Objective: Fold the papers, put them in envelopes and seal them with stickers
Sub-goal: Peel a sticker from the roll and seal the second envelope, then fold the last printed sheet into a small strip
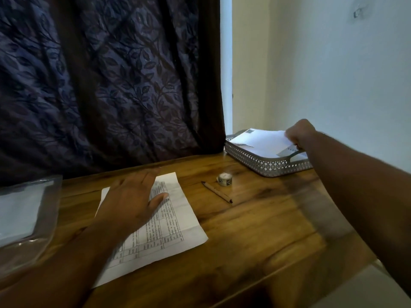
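Right hand (pixel 300 133) is out at the grey tray (pixel 255 160) at the worktop's far right corner, grip curled round the near edge of the top envelope (pixel 262 141), which lies on the stack in the tray. Can't tell if it's being lifted or set down.

Left hand (pixel 131 196) rests fingers-flat on the printed paper (pixel 178 218), holding nothing. The sheet lies unfolded mid-worktop (pixel 255 230).

Sticker roll (pixel 225 179) and pen (pixel 216 192) sit between paper and tray, untouched.

Step in hand, my read: envelope handling, with this sheet's fold not yet done.

Next move needs both hands on the sheet — align the edges, crease, and fold it small enough for the envelope.
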